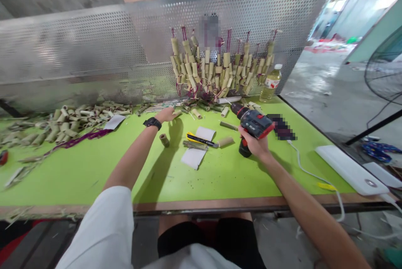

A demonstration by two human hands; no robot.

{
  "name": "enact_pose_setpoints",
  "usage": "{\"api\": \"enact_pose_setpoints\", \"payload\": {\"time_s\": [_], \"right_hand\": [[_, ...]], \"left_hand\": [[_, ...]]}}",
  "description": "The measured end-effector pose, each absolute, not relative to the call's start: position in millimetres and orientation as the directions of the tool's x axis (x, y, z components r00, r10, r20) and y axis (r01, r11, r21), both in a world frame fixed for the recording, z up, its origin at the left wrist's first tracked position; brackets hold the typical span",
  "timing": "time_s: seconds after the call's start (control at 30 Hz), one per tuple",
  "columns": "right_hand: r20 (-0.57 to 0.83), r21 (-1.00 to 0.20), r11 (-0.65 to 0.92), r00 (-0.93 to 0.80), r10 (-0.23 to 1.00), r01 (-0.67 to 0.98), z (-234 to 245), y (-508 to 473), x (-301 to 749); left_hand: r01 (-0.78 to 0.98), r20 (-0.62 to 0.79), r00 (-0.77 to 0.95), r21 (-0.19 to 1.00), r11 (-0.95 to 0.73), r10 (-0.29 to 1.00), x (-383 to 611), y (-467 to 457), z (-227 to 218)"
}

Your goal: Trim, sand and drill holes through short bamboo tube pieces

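A pick-up step is judged in hand: a short tan bamboo tube (176,114) on the lime-green tabletop (94,172) is grasped by the left hand (166,115). Right of it, the red-and-black cordless drill (253,126) is gripped by the right hand (255,145); alignment is likely required next.

Bright daylight pours in from the upper right, casting soft arm shadows leftward on the green desk (78,177), while the perforated panel (94,51) glares, edges bend, and two patches are pixelated.
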State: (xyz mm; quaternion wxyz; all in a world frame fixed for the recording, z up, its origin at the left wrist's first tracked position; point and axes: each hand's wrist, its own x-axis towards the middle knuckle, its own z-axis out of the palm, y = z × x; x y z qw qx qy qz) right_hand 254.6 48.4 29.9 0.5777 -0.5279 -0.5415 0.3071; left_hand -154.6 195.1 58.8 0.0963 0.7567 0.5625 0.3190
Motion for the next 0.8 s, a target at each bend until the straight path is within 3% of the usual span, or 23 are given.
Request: {"api": "enact_pose_setpoints", "payload": {"time_s": [0.07, 0.27, 0.63, 0.8], "right_hand": [[0.312, -0.936, 0.260, 0.217, 0.925, 0.239, 29, 48, 255], [0.304, -0.937, 0.258, 0.182, 0.935, 0.237, 32, 46, 254], [0.256, -0.948, 0.202, 0.215, 0.942, 0.245, 33, 46, 254], [0.248, -0.950, 0.188, 0.238, 0.939, 0.250, 29, 48, 254]], "left_hand": [[0.816, 0.299, 0.188, 0.483, -0.318, 0.936, -151, 209, 50], [0.843, 0.272, 0.287, 0.383, -0.377, 0.918, -164, 225, 49], [0.708, 0.459, 0.512, 0.253, -0.659, 0.726, -156, 113, 109], [0.721, 0.433, 0.515, 0.248, -0.647, 0.740, -146, 104, 119]]}}
